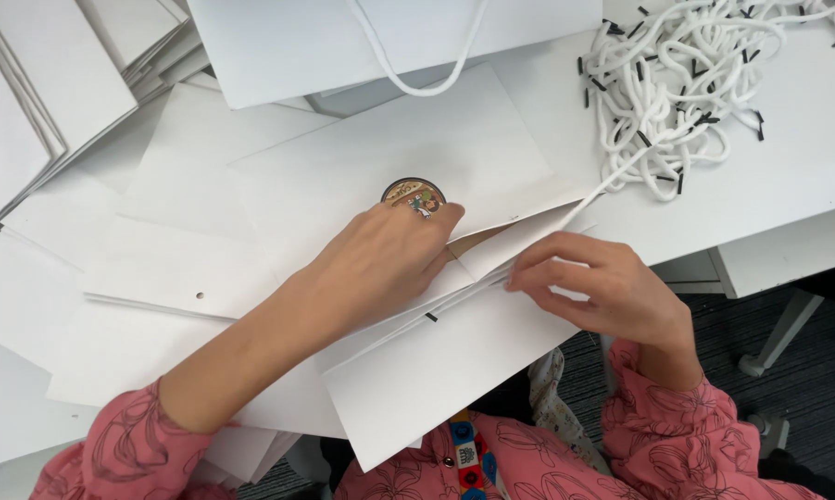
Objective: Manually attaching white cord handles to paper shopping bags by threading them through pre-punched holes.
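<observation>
A flat white paper bag (408,370) lies tilted across the table's near edge, its open top toward the right. My left hand (380,264) rests on it with the fingers tucked into the opening by the top fold. My right hand (602,287) pinches the bag's upper edge, where a white cord (591,196) with a black tip runs in from the pile. A small round patterned sticker (414,196) sits on the bag just beyond my left fingers.
A tangled pile of white cords with black tips (686,83) lies at the back right. Flat white paper bags (56,102) are stacked at the left and middle. A finished bag with a cord handle (380,37) lies at the back. The table edge (769,259) is at the right.
</observation>
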